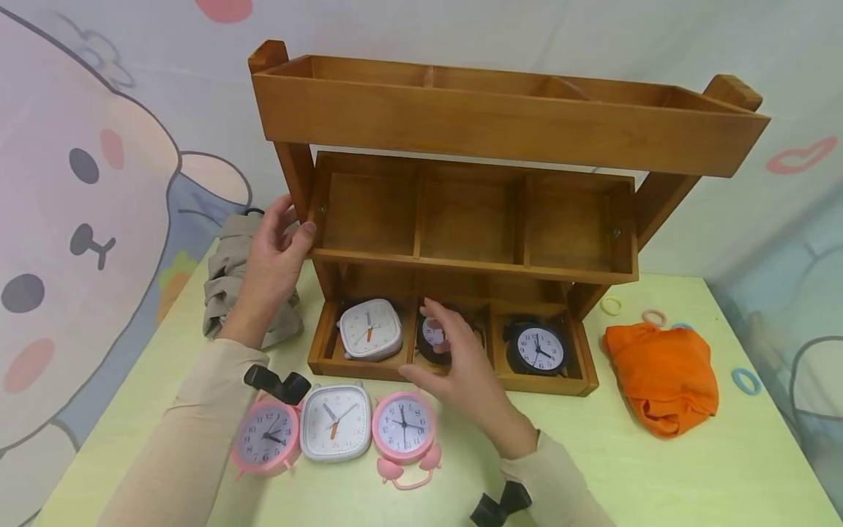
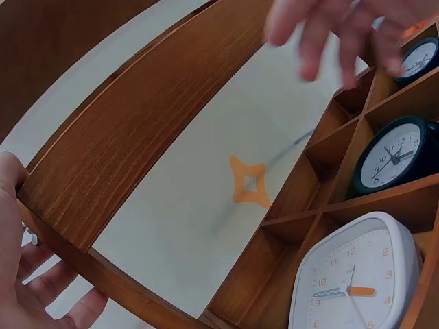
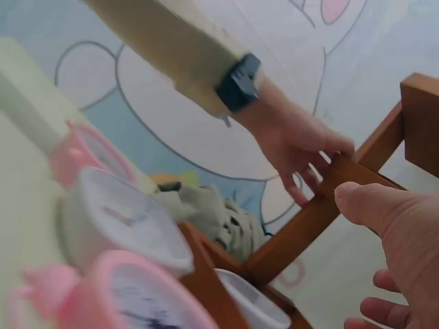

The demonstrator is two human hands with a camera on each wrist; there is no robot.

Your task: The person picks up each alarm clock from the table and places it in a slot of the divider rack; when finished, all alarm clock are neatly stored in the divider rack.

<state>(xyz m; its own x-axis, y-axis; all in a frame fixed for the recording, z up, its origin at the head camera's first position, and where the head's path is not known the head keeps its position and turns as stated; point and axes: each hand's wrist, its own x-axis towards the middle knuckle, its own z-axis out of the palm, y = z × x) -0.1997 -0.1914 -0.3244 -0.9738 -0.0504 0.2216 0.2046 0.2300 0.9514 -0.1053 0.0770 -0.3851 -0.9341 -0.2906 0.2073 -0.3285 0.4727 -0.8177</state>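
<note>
My left hand [image 1: 273, 256] grips the left side of a three-tier wooden shelf [image 1: 500, 121] at its middle tier, thumb in front and fingers behind. Over the bottom tier hovers my right hand [image 1: 461, 366], fingers spread and holding nothing, partly hiding a black alarm clock [image 1: 431, 338] in the middle compartment. To its left a white square clock [image 1: 371, 329] leans in its compartment; another black clock [image 1: 540, 350] sits in the right one. In front of the shelf lie a pink clock [image 1: 265, 436], a white square clock [image 1: 336, 423] and a pink twin-bell clock [image 1: 404, 427], bells toward me.
A crumpled grey-beige cloth [image 1: 227, 267] lies left of the shelf, behind my left forearm. On the right are an orange cloth [image 1: 661, 377] and several small rings, including a blue ring [image 1: 736, 375]. A printed curtain [image 1: 461, 29] hangs behind.
</note>
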